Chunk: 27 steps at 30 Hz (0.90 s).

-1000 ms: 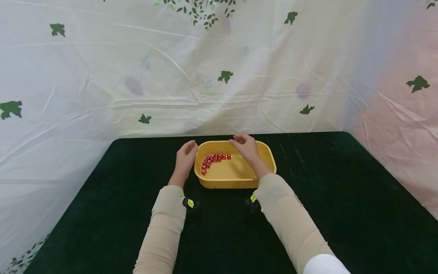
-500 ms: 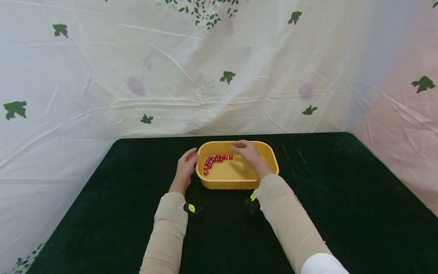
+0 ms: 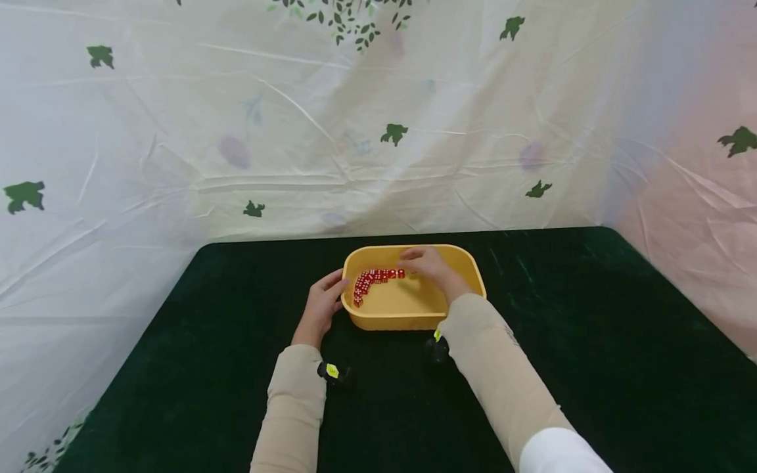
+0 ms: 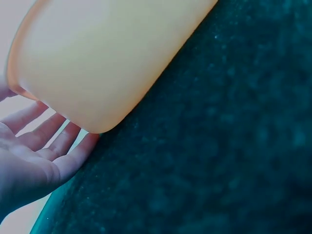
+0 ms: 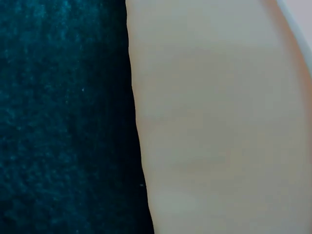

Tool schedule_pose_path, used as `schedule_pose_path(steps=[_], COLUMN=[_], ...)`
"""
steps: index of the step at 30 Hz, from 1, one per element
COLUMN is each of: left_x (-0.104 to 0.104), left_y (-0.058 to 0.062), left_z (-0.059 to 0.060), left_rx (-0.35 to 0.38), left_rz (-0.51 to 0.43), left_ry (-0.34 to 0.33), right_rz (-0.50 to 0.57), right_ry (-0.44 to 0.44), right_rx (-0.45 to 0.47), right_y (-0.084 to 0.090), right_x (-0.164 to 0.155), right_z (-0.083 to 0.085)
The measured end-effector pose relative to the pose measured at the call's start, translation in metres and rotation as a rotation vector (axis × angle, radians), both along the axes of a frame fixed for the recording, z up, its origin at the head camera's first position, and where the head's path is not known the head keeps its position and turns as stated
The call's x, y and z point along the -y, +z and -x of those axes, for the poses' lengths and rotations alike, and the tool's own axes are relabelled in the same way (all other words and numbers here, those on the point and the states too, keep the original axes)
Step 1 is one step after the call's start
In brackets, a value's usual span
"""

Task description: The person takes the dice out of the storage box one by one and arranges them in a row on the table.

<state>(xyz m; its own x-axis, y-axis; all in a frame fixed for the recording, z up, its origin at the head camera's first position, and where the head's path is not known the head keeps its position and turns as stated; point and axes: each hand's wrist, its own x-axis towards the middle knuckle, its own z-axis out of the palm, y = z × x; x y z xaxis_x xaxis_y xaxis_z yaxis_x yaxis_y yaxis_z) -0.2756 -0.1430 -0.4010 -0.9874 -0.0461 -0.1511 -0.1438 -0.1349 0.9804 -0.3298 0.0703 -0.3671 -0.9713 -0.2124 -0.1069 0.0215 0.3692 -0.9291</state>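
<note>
Sitting just above frame centre, red dice (image 3: 374, 278) are curving in a row inside a yellow plastic tub (image 3: 414, 318) on the dark green cloth (image 3: 591, 368). The right hand (image 3: 430, 265) is reaching in at the row's end, fingers curled, its hold unclear; a clumsy nudge is risking scattering the line. The left hand (image 3: 322, 305), fingers relaxed and straight, is touching the tub's outer wall, and pushing there could slide it.

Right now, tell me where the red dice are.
In the head view, the red dice lie in a curved row inside the yellow tub, toward its left and far side, between the left hand and right hand.
</note>
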Motion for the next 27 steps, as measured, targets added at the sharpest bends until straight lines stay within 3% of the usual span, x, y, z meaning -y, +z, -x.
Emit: schedule_pose_path(steps=[2,7,9,13,15,17,19,22,24,27], left_x=[0.000,0.002,0.003,0.004,0.005,0.007,0.008,0.009,0.009,0.008], left_y=[-0.001,-0.003,-0.003,-0.003,-0.003,-0.003,-0.004,-0.005,-0.006,-0.007], left_z=[-0.001,-0.002,-0.002,-0.001,-0.002,-0.003,-0.004,-0.004,-0.004,-0.003], left_rx=[-0.004,-0.009,-0.011,-0.015,-0.011,-0.010,-0.006,-0.009,-0.010,-0.014], left_rz=[-0.009,-0.037,-0.046,-0.047,-0.042,-0.043,-0.046,-0.048,-0.050,-0.054], left_ry=[-0.007,-0.008,-0.010,-0.018,-0.020,-0.023,-0.022,-0.021,-0.021,-0.028], right_rz=[-0.019,-0.009,-0.021,-0.055,-0.090,-0.112,-0.082,-0.132,-0.167,-0.265], right_ry=[0.013,0.074,0.061,0.013,-0.009,-0.015,0.029,0.036,0.039,0.016], right_rx=[-0.014,-0.082,-0.071,-0.061,-0.030,-0.023,-0.091,-0.087,-0.093,-0.030], right_y=[-0.006,-0.066,-0.075,-0.043,-0.017,-0.016,-0.040,-0.055,-0.051,-0.027], right_x=[0.001,-0.008,-0.008,0.001,0.007,0.008,0.003,0.002,0.002,0.008], right_z=[0.005,0.057,0.064,0.030,0.004,0.002,0.019,0.033,0.029,0.010])
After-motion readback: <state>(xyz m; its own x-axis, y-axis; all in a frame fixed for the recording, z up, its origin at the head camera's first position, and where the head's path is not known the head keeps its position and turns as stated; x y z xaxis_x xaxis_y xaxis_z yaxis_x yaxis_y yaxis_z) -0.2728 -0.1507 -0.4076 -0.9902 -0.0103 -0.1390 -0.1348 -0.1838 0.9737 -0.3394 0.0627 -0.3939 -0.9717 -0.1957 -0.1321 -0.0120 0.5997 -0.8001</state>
